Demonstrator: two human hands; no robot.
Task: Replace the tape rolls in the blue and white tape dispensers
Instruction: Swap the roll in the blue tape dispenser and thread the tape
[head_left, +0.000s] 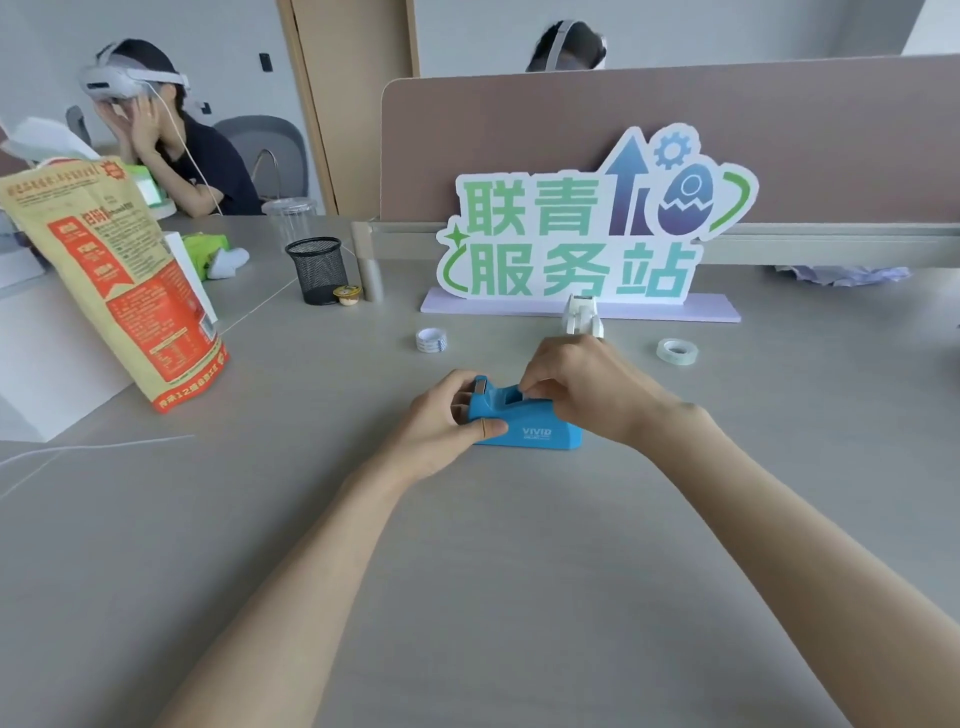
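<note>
A blue tape dispenser (535, 428) sits on the grey desk in front of me. My left hand (447, 421) grips its cutter end, thumb along the near side. My right hand (587, 387) curls over the top of its roll slot, fingertips pinched there; what they hold is hidden. Behind my right hand stands a white tape dispenser (582, 314), partly covered. A tape roll with a printed core (431, 340) lies to the back left, and a clear tape roll (677, 351) lies to the back right.
A sign with green characters (582, 239) stands on a white base at the back. A black mesh pen cup (318, 270), a small round tub (347, 295) and a large orange-and-tan bag (119, 280) sit at left. Two people wearing headsets sit beyond the desk.
</note>
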